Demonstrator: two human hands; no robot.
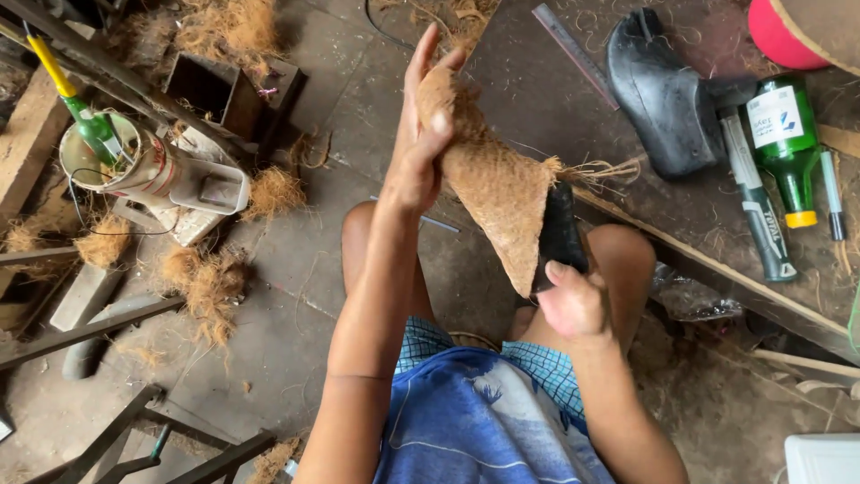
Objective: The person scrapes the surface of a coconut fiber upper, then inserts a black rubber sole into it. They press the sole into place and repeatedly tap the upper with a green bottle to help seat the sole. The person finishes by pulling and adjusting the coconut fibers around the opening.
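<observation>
Coir sheet (497, 193), coarse brown fibre mat, being wrapped over black shoe-shaped form (560, 237); looks like mid-step of shaping, judged from fit so far. Held up in front of body, between knees, above concrete floor (305, 269).

Left hand (419, 148) up high: palm pressed flat vs upper end of sheet, thumb hooked over edge, fingers extended, not clenched. Right hand (573, 305) low: fingers curled in a grip round lower end of black form, thumb up against it.

Sheet: rough, hairy, stiff-ish, folded to cone/wedge w/ loose strands fraying at right corner. Form: smooth, dark, mostly hidden under mat.

Next move prob. calls for firm pull + smoothing press so fibre hugs form w/o wrinkles; needs steady hold below.

Nearby: second black shoe form (663, 94) on dark board (537, 81), rubbery, glossy. Green glass bottle (784, 134) lying w/ yellow cap, knife-type tool (757, 211) beside it, metal ruler (573, 54). Left side: white tub (143, 166) holding another green bottle (94, 130), yellow nozzle. Loose coir tufts (210, 287) scattered. Red round item top right, unclear what.
</observation>
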